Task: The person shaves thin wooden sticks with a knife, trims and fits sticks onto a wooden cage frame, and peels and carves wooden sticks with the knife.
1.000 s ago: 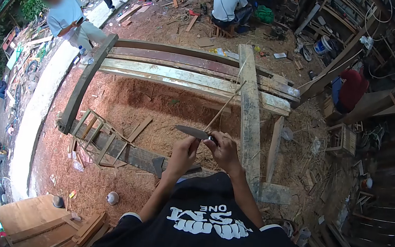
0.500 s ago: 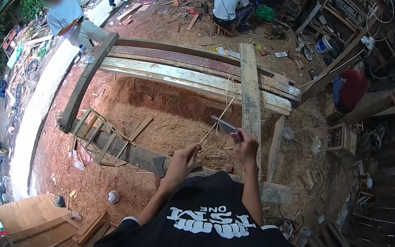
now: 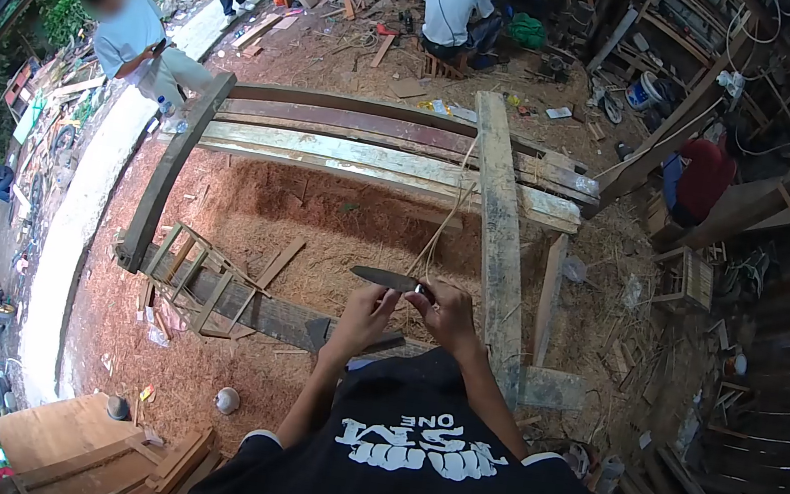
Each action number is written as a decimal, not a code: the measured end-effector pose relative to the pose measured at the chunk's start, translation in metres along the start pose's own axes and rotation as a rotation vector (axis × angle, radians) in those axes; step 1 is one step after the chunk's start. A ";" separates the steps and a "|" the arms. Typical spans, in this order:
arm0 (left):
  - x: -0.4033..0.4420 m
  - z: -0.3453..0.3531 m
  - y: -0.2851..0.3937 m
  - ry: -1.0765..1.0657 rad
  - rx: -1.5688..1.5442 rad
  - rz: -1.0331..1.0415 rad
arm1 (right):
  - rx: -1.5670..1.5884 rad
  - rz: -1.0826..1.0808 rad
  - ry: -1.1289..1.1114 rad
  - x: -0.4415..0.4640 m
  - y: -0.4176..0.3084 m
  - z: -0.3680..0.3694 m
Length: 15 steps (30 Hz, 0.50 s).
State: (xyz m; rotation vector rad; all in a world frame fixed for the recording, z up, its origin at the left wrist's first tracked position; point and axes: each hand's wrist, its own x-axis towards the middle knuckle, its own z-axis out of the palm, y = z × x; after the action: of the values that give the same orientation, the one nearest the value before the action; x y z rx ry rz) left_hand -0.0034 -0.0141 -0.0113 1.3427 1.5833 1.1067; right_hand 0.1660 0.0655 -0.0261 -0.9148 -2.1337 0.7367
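Note:
A knife [image 3: 383, 277] with a dark blade points left, its handle in my right hand [image 3: 449, 313]. Close beside it, my left hand [image 3: 364, 316] is closed near the blade, on the near end of a thin strip [image 3: 432, 244]. That strip rises from between my hands toward the upright plank [image 3: 498, 221], where a thin curl [image 3: 471, 162] of it bends upward. Both hands are over the low beam and the shavings on the ground, just in front of my black shirt. My fingers partly hide the strip's near end.
Long boards [image 3: 328, 147] lie across the wooden frame, with a dark crossbeam [image 3: 173, 175] at left. A slatted wooden piece [image 3: 194, 274] leans on the low beam [image 3: 256, 303]. A person [image 3: 141, 40] stands at upper left; others sit at the top [image 3: 451, 12] and right [image 3: 704, 179].
My right hand with the knife first moved out along the strip, then came back beside my left hand. The strip's far part now splits and curls more.

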 end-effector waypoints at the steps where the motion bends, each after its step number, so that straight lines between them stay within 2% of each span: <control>1: 0.001 -0.001 0.003 -0.001 -0.049 -0.038 | 0.007 0.006 0.017 0.002 -0.003 -0.002; 5: 0.005 0.001 0.020 -0.023 -0.206 -0.133 | -0.020 0.015 0.122 0.010 -0.014 -0.016; 6: 0.005 0.002 0.024 -0.032 -0.237 -0.142 | -0.067 0.027 0.066 0.009 -0.010 -0.019; 9: 0.007 0.002 0.030 -0.059 -0.283 -0.167 | -0.033 0.009 0.085 0.011 -0.009 -0.021; 15: 0.009 0.000 0.026 -0.014 -0.321 -0.108 | 0.001 0.001 0.089 0.013 -0.016 -0.016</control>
State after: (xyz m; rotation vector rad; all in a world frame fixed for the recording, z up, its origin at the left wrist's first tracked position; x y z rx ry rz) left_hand 0.0039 -0.0030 0.0126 1.0376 1.3813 1.2214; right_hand 0.1654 0.0695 -0.0002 -0.9311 -2.0554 0.6848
